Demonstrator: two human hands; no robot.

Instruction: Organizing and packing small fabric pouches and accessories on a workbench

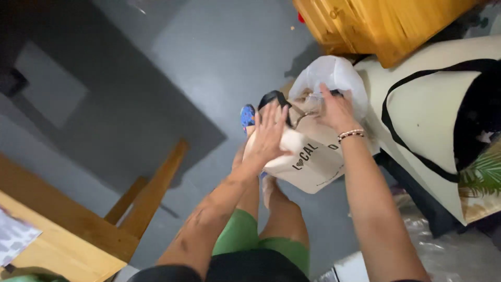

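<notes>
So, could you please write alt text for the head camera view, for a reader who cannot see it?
Seen from above, a person holds a cream tote bag with black handles over a grey floor, the left hand flat on its side and the right hand at a white plastic bag in its opening. A wooden table stands at lower left.

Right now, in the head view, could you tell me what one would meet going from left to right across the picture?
Wooden table → wooden chair → left hand on the cream tote bag → right hand at the white plastic bag → large cream bag with black trim → green palm leaves.
</notes>
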